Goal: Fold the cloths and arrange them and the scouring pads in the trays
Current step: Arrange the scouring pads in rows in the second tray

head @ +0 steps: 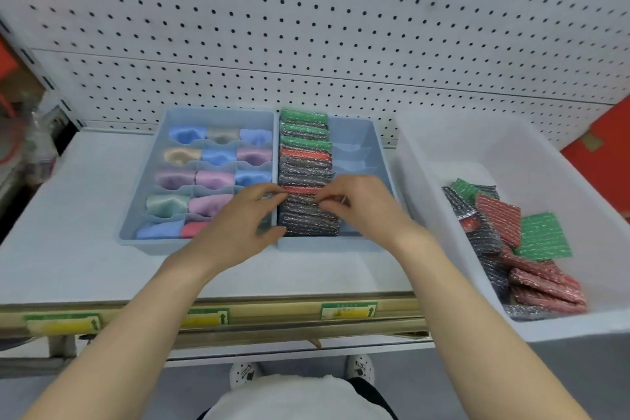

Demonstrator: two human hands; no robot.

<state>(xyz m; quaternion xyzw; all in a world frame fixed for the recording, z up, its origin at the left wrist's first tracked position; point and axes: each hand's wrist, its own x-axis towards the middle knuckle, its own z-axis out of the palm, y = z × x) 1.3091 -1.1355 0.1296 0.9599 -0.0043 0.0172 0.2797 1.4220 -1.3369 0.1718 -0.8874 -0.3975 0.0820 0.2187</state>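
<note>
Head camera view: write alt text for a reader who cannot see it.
The left hand and right hand pinch a scouring pad in the packed row along the left side of the right blue tray. The left blue tray holds folded cloths in its compartments, and a white bin on the right holds loose pads.

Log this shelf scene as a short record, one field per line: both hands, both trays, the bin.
left hand: pinches the row of scouring pads at its left edge
right hand: pinches the same row from above
left tray: folded cloths in its compartments
right tray: holds that row, on edge, in its left column
white bin: loose pads, red, green and silver
</note>
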